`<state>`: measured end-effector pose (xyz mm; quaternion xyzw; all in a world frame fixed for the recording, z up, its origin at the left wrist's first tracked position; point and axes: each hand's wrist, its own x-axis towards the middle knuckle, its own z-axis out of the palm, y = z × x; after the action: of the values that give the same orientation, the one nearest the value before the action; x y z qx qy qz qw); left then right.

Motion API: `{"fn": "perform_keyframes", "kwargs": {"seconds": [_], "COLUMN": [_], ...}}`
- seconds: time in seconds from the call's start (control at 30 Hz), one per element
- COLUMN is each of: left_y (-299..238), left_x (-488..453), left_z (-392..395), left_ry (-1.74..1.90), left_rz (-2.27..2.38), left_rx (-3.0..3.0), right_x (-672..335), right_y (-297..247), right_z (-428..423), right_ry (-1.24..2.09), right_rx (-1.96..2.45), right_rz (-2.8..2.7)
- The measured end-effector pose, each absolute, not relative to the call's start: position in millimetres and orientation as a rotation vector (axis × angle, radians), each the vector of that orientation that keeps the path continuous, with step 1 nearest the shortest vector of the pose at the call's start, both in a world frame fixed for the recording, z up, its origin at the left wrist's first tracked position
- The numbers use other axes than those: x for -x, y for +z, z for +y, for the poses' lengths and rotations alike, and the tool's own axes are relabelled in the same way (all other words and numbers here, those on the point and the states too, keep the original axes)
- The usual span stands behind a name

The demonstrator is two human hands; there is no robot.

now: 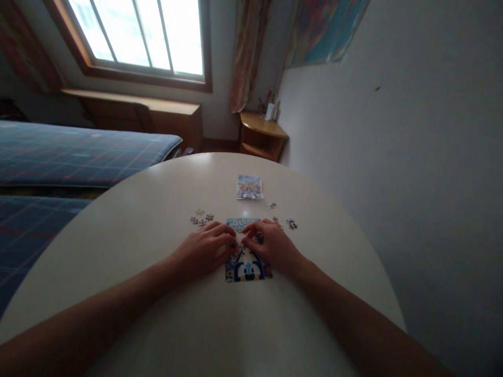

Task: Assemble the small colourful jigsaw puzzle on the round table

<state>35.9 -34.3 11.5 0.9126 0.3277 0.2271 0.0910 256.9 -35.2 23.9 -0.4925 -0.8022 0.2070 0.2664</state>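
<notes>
A small jigsaw puzzle [248, 271] with a blue cartoon dog's face lies flat on the round white table, its lettered top strip facing away from me. A pale gap shows in its upper middle, between my hands. My left hand [210, 246] rests at the puzzle's left edge, its bent fingers apart and touching the surface. Over the right side, my right hand [273, 243] has thumb and forefinger pinched together at the gap. A puzzle piece seems to be in that pinch, though the fingers mostly hide it.
Several loose pieces [202, 218] lie left of the puzzle. More pieces [291, 224] are scattered on the right. A printed packet [249, 187] lies beyond the puzzle on the table [176, 188]. A bed [86, 152] stands at the left, a wall [412, 157] at the right.
</notes>
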Motion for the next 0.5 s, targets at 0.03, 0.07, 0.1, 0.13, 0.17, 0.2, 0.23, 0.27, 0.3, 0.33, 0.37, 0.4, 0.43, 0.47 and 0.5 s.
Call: {"fn": "perform_keyframes", "kwargs": {"seconds": [0.03, 0.07, 0.1, 0.13, 0.17, 0.2, 0.23, 0.27, 0.3, 0.33, 0.37, 0.4, 0.43, 0.47, 0.5], "left_y": [11.1, 10.7, 10.2, 9.9, 9.6, 9.4, 9.4, 9.4, 9.6, 9.8, 10.1, 10.4, 10.8, 11.0, 11.2], "left_x": [-35.9, -35.8, -35.6, -35.5, -35.3, -35.1, -34.9, -34.8, -34.8, -34.8, -34.9, -35.1, -35.3, -35.5, -35.7], "left_z": [-34.2, -34.0, -33.7, -33.5, -33.3, -33.1, -32.9, -32.8, -32.7, -32.6, -32.6, -32.7, -32.8, -33.0, -33.1], "left_ry": [0.672, 0.672, 0.676, 0.677, 0.678, 0.678, 0.676, 0.668, 0.663, 0.661, 0.66, 0.66, 0.661, 0.661, 0.662], "left_rz": [0.973, 0.972, 0.97, 0.966, 0.964, 0.961, 0.96, 0.962, 0.964, 0.965, 0.965, 0.965, 0.966, 0.967, 0.966], "left_rx": [-2.715, -2.716, -2.717, -2.719, -2.722, -2.726, -2.728, -2.728, -2.726, -2.722, -2.717, -2.714, -2.712, -2.714, -2.719], "right_x": [-256.9, -257.1, -257.3, -257.5, -257.7, -257.9, -257.9, -257.9, -257.7, -257.5, -257.2, -256.8, -256.6, -256.3, -256.2], "right_y": [24.1, 24.4, 24.5, 24.7, 24.7, 24.6, 24.3, 23.9, 23.4, 22.9, 22.3, 21.9, 21.5, 21.2, 21.1], "right_z": [-35.2, -35.1, -34.9, -34.6, -34.2, -33.7, -33.2, -32.7, -32.2, -31.8, -31.5, -31.2, -31.1, -31.0, -31.0], "right_ry": [0.567, 0.575, 0.586, 0.597, 0.605, 0.611, 0.613, 0.612, 0.611, 0.612, 0.616, 0.617, 0.612, 0.601, 0.587], "right_rx": [1.337, 1.344, 1.35, 1.356, 1.363, 1.371, 1.381, 1.393, 1.403, 1.409, 1.408, 1.403, 1.397, 1.391, 1.388], "right_rz": [-2.159, -2.149, -2.135, -2.117, -2.096, -2.074, -2.055, -2.042, -2.036, -2.036, -2.039, -2.044, -2.049, -2.055, -2.061]}}
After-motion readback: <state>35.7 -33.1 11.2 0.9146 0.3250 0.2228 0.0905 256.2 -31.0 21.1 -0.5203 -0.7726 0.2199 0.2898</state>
